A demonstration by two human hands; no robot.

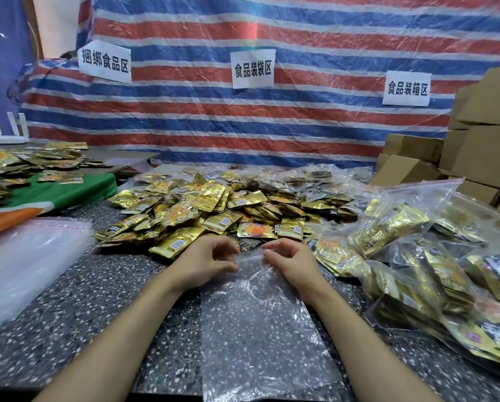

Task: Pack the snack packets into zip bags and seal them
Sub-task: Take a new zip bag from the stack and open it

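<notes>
Zip bag: empty and clear, it lies flat on the speckled table, in the near middle between the two forearms.
Long axis: runs near to far, with the mouth at the far end, pointing at the heap of snack packets and almost touching its near edge.
Left hand: palm turned inward, fingers curled, thumb and fingertips pinching the left part of the bag's far edge.
Right hand: mirrors the left, fingers curled, pinching the right part of the same edge. The two hands sit close together.
Bag mouth: crumpled between the fingers. Whether it is parted or pressed closed is hard to tell through the clear film.
Forearms: both reach in from the near edge, angled toward each other.
Filled bags: piled at the right, stuffed with gold packets.
Spare bags: a flat clear stack at the near left.
Cardboard boxes: stacked at the far right.
</notes>
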